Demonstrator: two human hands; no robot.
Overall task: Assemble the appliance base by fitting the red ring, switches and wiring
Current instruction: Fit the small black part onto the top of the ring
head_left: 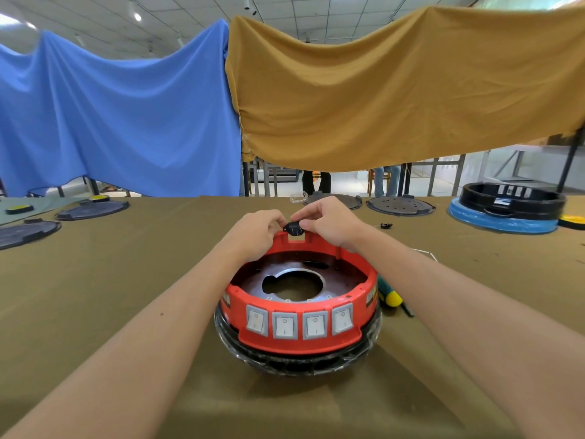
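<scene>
Fingers of both hands curl in around one small black part [294, 230], pinching it from either side: the left hand [257, 233] takes its left end, the right hand [326, 224] its right end, thumb and forefinger tips closed tight on it. They hold the part directly over a rectangular notch in the far rim of the red ring [297, 339], touching or just above the rim; which, I cannot tell. Nearer the viewer than the fingers, that ring sits on a black base wrapped in clear film [297, 362], and its near wall carries four grey rocker switches [299, 323] side by side. Inside the ring, just below the fingers, lies a dark metal plate [340, 278] with a large round hole at its middle. Right of the ring, below the right forearm, a green and yellow screwdriver [390, 294] lies on the brown table cloth [126, 280]. Just right of the fingers sits a small black piece [386, 225]. Beyond the fingers, round dark discs [400, 205] lie along the far table edge, with more discs [91, 210] far to the left and a second black base on blue film [506, 207] far to the right. Behind all hang a blue sheet [120, 122] and an ochre sheet [395, 90].
</scene>
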